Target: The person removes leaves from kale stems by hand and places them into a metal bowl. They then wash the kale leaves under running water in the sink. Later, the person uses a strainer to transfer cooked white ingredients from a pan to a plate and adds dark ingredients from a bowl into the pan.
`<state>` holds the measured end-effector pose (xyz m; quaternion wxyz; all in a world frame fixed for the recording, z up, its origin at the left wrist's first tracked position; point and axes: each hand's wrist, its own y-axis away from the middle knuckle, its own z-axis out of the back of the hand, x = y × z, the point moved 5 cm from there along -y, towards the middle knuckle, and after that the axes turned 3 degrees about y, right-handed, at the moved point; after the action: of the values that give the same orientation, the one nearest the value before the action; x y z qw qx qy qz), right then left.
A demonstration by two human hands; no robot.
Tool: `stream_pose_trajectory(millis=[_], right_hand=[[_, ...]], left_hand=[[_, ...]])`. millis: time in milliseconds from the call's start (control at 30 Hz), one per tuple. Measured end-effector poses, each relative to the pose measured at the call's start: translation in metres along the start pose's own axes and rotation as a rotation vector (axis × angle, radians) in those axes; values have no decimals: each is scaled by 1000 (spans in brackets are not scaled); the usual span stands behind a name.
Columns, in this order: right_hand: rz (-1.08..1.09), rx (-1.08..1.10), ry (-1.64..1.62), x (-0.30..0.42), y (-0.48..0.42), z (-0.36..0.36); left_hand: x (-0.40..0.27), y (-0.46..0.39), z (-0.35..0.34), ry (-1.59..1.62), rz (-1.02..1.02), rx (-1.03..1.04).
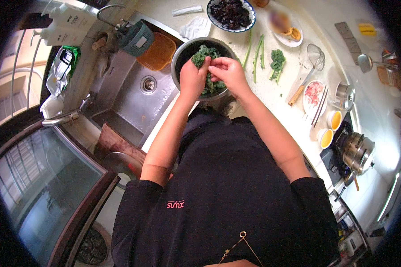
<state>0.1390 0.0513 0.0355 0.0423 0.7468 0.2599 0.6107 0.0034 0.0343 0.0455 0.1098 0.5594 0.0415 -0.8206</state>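
A grey metal bowl [174,66] stands on the counter before me, with curly kale leaves [215,87] inside. Above it, my left hand [193,77] is closed on a piece of curly kale [205,53]. My right hand [229,74] meets it from the right, thumb and fingertips bent together near the leaf; whether they pinch a bit of it is hard to tell. Bare green stems [258,56] lie on the counter right of the bowl. Beyond them is a small kale leaf on its stalk [277,63].
Left is a steel sink [127,88] with a teal basket [138,38] and an orange basket [158,51]. A bowl of dark food [230,14] stands behind. At right are a strainer [315,57], a knife [299,91], a plate of meat [313,95], chopsticks [320,105] and a steel pot [357,152].
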Motion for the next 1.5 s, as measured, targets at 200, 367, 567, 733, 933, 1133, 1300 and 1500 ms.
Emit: stream_pose_trajectory(millis=[200,367,567,733,933,1133,1300,1500], right_hand=[[-96,59,-97,1,-3,1],[4,-29,-126,-7,-6,-1],[3,-178,-190,-22,-10,0],[-117,-74,-338,-26,-15,9],[-128,-103,-479,-33,-16,7],[-111,-127,-301,-29,-18,20],[-136,-129,-243,-29,-20,19],[-160,-232,-420,-38,-22,13]], left_hand=[[-9,0,0,58,-53,-36],[-4,-1,-8,130,-29,-98],[4,-2,-19,62,-25,-158],[17,-13,-19,300,109,-111],[20,-13,-16,375,137,-69],[-4,-8,-2,-187,-49,292],[7,-6,-7,-25,-8,269],[11,-7,-9,-69,-108,167]])
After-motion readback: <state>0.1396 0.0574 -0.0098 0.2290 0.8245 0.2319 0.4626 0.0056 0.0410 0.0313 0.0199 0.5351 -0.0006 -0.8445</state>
